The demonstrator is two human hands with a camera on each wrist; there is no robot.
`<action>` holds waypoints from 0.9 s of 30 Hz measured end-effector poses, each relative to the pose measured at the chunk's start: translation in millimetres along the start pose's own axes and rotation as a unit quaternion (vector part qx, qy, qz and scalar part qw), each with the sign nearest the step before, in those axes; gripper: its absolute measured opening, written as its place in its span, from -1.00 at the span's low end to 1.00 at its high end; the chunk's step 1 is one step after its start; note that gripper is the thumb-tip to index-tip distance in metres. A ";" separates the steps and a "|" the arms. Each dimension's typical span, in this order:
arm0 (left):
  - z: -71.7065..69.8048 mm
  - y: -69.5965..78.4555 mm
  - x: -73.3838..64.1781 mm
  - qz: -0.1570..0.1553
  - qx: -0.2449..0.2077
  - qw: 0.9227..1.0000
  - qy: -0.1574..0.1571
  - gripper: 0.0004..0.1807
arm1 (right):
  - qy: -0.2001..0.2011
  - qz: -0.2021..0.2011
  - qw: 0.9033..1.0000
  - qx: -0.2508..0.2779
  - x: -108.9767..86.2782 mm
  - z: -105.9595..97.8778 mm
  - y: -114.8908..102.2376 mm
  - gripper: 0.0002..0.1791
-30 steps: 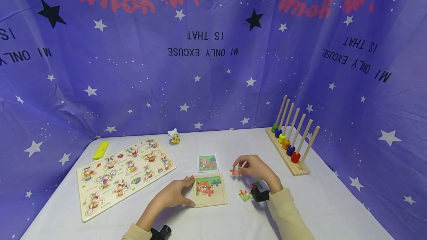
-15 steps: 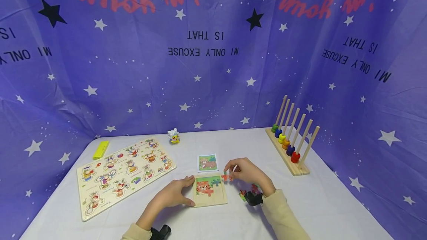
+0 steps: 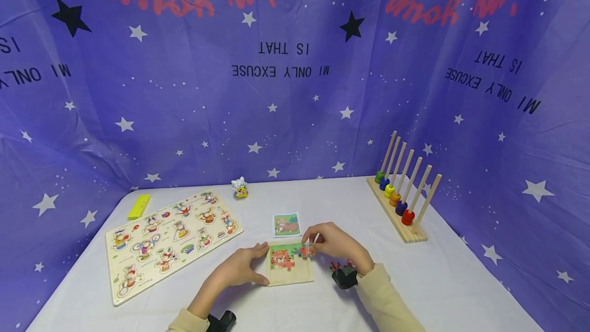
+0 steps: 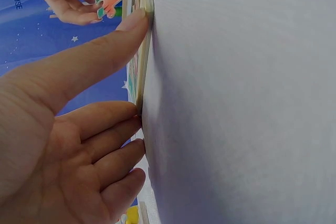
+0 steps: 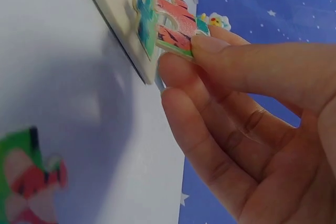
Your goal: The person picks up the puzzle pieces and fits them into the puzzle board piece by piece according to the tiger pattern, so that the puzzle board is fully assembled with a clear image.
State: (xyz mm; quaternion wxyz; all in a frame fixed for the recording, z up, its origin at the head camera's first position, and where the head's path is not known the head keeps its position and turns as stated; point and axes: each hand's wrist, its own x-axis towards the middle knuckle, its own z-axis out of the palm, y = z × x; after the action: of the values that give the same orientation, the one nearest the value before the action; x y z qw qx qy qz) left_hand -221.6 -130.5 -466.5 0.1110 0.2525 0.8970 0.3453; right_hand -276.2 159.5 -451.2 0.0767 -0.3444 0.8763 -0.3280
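A square wooden puzzle board (image 3: 301,274) lies in front of the person, with a tiger-face section and a blue-green piece fitted in it. Along its left edge rests my left hand (image 3: 240,267), its thumb near the lower corner and fingertips against the side (image 4: 94,129). My right hand (image 3: 338,242) pinches a red-orange jigsaw piece (image 5: 181,24) between thumb and fingers, tilted just over the board's upper right part. In the right wrist view that piece overlaps the blue-green piece (image 5: 147,19). Behind the board lies a small picture card (image 3: 287,225).
Loose puzzle pieces (image 3: 335,266) lie right of the board, partly hidden by the right wrist's black camera (image 3: 344,276). A large peg puzzle (image 3: 172,242), yellow block (image 3: 139,207) and small figurine (image 3: 240,187) stand left and back. A bead rack (image 3: 401,214) stands at right.
My right hand has carried the red-orange jigsaw piece leftward from beside the board to over its upper right part. The left hand has stayed at the board's left edge.
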 end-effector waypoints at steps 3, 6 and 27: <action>-0.2 -0.4 0.2 -0.002 0.001 1.000 0.000 -0.03 | -0.007 -0.006 1.000 0.001 1.8 4.6 -1.8 -0.80; 0.1 -0.7 0.4 -0.003 0.001 1.000 0.000 -0.03 | -0.017 -0.009 1.000 0.005 3.2 8.5 -3.9 -0.82; 0.2 -0.1 0.3 0.001 0.005 1.000 0.003 -0.03 | -0.021 -0.006 1.000 0.000 6.3 19.2 -7.5 -0.86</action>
State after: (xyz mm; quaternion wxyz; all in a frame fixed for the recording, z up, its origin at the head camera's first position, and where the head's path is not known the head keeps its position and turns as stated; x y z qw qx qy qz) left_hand -221.8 -130.3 -466.8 0.1073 0.2528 0.8987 0.3418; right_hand -269.9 141.2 -460.7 0.0934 -0.3565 0.8725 -0.3209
